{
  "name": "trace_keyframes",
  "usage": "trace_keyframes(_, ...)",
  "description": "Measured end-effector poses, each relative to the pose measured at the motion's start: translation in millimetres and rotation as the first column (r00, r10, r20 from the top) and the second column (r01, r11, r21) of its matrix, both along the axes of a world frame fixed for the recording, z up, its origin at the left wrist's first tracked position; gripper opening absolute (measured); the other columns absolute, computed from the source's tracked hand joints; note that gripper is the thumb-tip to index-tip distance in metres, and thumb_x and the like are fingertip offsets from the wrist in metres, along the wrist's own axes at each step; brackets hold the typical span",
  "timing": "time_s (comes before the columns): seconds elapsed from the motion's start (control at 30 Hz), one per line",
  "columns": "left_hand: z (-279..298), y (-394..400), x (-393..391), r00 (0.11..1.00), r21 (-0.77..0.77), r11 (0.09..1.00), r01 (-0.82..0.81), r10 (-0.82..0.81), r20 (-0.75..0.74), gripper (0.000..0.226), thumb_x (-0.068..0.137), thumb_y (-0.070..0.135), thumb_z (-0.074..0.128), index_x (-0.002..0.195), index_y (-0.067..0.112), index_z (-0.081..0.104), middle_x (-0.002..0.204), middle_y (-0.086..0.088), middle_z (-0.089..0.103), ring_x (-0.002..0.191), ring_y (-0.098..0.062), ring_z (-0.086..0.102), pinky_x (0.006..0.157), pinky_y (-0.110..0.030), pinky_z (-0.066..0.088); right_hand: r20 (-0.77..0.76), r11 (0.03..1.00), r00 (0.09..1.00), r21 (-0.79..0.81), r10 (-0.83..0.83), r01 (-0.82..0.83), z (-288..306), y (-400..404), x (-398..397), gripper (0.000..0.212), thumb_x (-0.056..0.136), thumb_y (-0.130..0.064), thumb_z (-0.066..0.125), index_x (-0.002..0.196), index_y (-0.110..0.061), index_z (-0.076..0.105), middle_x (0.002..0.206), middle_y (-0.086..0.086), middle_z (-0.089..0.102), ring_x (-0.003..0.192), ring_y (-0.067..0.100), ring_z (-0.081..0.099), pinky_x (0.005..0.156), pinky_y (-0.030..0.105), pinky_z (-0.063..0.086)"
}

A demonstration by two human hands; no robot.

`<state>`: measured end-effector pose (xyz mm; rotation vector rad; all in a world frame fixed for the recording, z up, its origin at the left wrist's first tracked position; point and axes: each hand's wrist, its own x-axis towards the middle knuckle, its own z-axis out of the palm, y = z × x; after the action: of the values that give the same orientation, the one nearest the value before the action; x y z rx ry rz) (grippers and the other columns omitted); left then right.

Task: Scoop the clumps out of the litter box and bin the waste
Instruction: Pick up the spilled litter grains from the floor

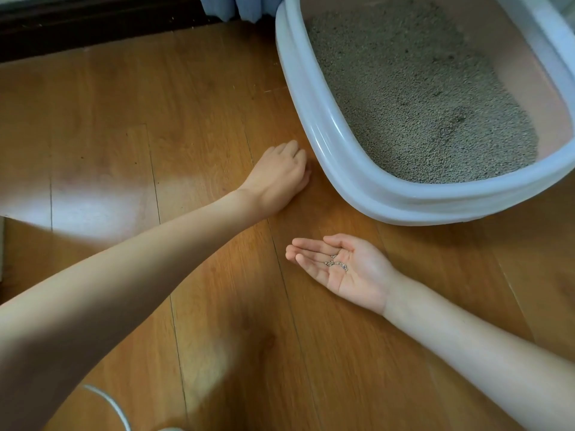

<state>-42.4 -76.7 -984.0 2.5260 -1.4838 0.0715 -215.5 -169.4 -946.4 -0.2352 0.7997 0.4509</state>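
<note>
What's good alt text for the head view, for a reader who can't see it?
A person's right hand lies palm up on a wooden floor, cupping a few grey litter granules, while the left hand, fingers curled, reaches to the floor beside a pale litter box. The box is filled with grey litter. No scoop or bin is in view.
</note>
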Motion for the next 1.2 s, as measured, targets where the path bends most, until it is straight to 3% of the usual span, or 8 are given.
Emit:
trace_keyframes(0.2,4.5,-16.0,-1.7,0.987,0.175,0.979,0.102,-0.121,0.104,0.015,0.087,0.0,0.057,0.101,-0.004,0.063,0.095,-0.02,0.06,0.078,-0.036,0.059,0.063,-0.036,0.031,-0.014,1.0,1.0,-0.005,-0.002,0.002,-2.8,-1.6,-0.3,0.041,0.093,-0.009,0.037,0.1,0.021,0.064,0.111,0.034,0.063,0.096,0.041,0.068,0.083,0.039,0.057)
trace_keyframes(0.3,7.2,-13.1,-3.9,0.959,0.31,0.937,0.161,-0.223,0.175,0.016,0.078,-0.003,0.057,0.092,-0.006,0.064,0.08,-0.018,0.06,0.055,-0.028,0.054,0.051,-0.031,0.032,-0.022,1.0,1.0,-0.009,-0.014,0.013,-2.3,-2.6,1.9,0.041,0.091,-0.009,0.039,0.099,0.021,0.065,0.11,0.034,0.063,0.094,0.041,0.068,0.083,0.039,0.056)
trace_keyframes(0.4,5.1,-3.6,-8.3,0.98,0.118,0.984,0.136,-0.151,0.129,0.019,0.081,0.006,0.043,0.074,-0.003,0.058,0.065,-0.016,0.05,0.039,-0.023,0.04,0.043,-0.026,0.023,-0.023,0.999,0.999,-0.014,-0.033,0.033,-1.6,-4.2,6.8,0.04,0.088,-0.009,0.04,0.097,0.02,0.066,0.109,0.034,0.063,0.093,0.042,0.068,0.082,0.038,0.057)
trace_keyframes(0.53,38.7,20.5,-37.1,0.983,-0.181,0.98,-0.087,0.055,-0.174,0.012,0.09,0.008,0.05,0.079,0.005,0.051,0.075,-0.007,0.043,0.047,-0.018,0.035,0.043,-0.03,0.027,-0.015,0.996,0.998,-0.056,-0.066,0.065,1.6,-3.5,16.6,0.038,0.088,-0.009,0.043,0.094,0.021,0.065,0.108,0.035,0.064,0.091,0.044,0.068,0.082,0.044,0.056)
trace_keyframes(0.6,63.6,30.1,-57.5,0.973,-0.209,0.978,-0.016,-0.032,-0.227,0.013,0.092,0.013,0.048,0.082,0.005,0.053,0.08,-0.006,0.048,0.057,-0.019,0.043,0.052,-0.032,0.034,-0.014,0.99,0.993,-0.083,-0.118,0.116,4.8,-2.0,23.0,0.031,0.087,-0.008,0.045,0.092,0.015,0.064,0.099,0.03,0.066,0.085,0.04,0.069,0.076,0.048,0.058)
trace_keyframes(0.77,69.7,41.3,-68.4,0.979,-0.104,0.979,0.174,-0.183,-0.092,0.023,0.096,0.024,0.048,0.085,0.013,0.064,0.082,-0.001,0.054,0.074,-0.021,0.048,0.063,-0.036,0.036,0.016,0.994,0.994,-0.015,-0.111,0.111,12.6,4.4,38.4,0.023,0.087,-0.007,0.045,0.074,-0.001,0.064,0.068,0.009,0.057,0.061,0.014,0.056,0.055,0.023,0.052)
trace_keyframes(1.03,61.2,48.2,-55.9,0.909,-0.264,0.956,-0.128,0.007,-0.417,0.024,0.097,0.017,0.042,0.077,0.015,0.055,0.08,0.005,0.05,0.075,-0.014,0.045,0.068,-0.027,0.04,0.045,0.992,0.992,0.047,-0.12,0.118,12.8,8.0,41.2,0.029,0.087,-0.008,0.049,0.105,0.009,0.064,0.107,0.025,0.065,0.099,0.034,0.067,0.088,0.043,0.055)
trace_keyframes(1.2,25.5,40.2,-15.1,0.888,-0.218,0.924,-0.315,0.206,-0.411,0.012,0.088,0.009,0.052,0.079,0.017,0.052,0.082,0.004,0.048,0.074,-0.009,0.046,0.065,-0.02,0.04,0.023,0.994,0.997,0.089,-0.073,0.071,10.5,6.2,36.1,0.039,0.088,-0.009,0.043,0.104,0.02,0.063,0.115,0.035,0.061,0.099,0.044,0.066,0.086,0.04,0.056)
